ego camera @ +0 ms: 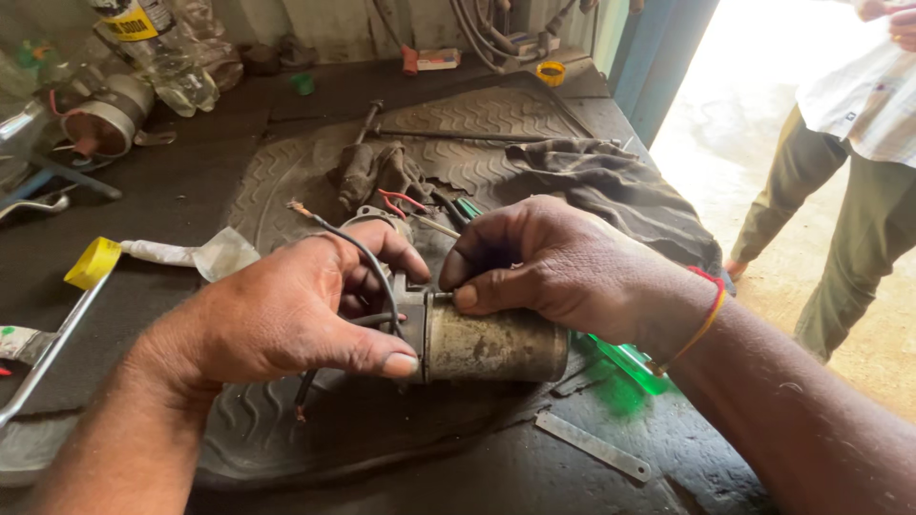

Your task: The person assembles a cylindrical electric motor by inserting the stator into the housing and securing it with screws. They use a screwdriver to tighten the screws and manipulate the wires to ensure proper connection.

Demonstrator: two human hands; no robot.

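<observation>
We grip the small motor [491,343], lying lengthwise left-to-right on the counter [191,191], our left hand [286,315] clasping its wired end, right hand [563,267] fingers apparently pinching something at its top edge.

A repair workshop, this: grimy black counter [191,191], ribbed rubber mat [477,119], oily rag [611,186], loose wires, a worn metal motor [491,343] and scattered tools.
</observation>
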